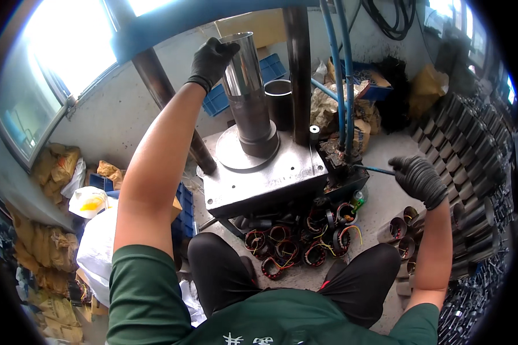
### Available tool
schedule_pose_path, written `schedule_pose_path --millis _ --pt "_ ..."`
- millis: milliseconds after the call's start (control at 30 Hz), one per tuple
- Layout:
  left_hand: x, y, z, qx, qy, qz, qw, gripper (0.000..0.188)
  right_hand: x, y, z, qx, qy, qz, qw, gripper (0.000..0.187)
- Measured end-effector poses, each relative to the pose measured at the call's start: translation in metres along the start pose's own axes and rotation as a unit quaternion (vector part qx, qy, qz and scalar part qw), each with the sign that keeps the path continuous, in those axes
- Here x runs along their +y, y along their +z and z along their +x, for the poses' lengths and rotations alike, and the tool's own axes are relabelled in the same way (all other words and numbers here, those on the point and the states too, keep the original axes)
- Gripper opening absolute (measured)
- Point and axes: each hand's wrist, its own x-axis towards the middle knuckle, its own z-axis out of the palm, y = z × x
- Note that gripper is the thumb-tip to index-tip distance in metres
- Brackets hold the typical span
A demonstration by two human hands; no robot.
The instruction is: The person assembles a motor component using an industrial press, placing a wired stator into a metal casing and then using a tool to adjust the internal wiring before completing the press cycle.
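My left hand (210, 62), in a dark glove, grips the upper rim of a shiny metal tube (244, 75). The tube stands upright over a darker stepped cylinder (253, 123), which rests on a round plate (229, 150) on the steel press table (265, 183). At the right, my gloved right hand (420, 179) is closed round the end of a thin blue lever (375, 169). This lever runs left to the oily block of the press (338, 154), beside the blue hoses (345, 75). Fingers of the right hand are partly hidden by its back.
Wired stator rings (288, 250) lie on the floor between my knees and the press. Stacked metal tubes (460, 167) line the right side. A dark open cylinder (278, 103) stands behind the plate, between steel columns (298, 75). White sacks (96, 247) lie at the left.
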Motion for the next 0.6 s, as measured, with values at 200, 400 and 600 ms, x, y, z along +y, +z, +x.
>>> schedule_pose_path --millis 200,400,600 --pt "0.001 0.016 -0.034 0.063 -0.053 -0.187 0.979 0.08 0.015 0.025 -0.037 -0.071 -0.093 0.072 0.991 0.034" --pt "-0.037 0.073 -0.145 0.12 -0.102 -0.249 0.956 0.081 0.024 0.06 -0.09 -0.127 -0.032 0.11 0.985 0.027" --pt "-0.059 0.128 -0.303 0.005 -0.197 -0.258 0.946 0.064 0.006 0.095 -0.114 -0.026 -0.022 0.071 0.997 0.018"
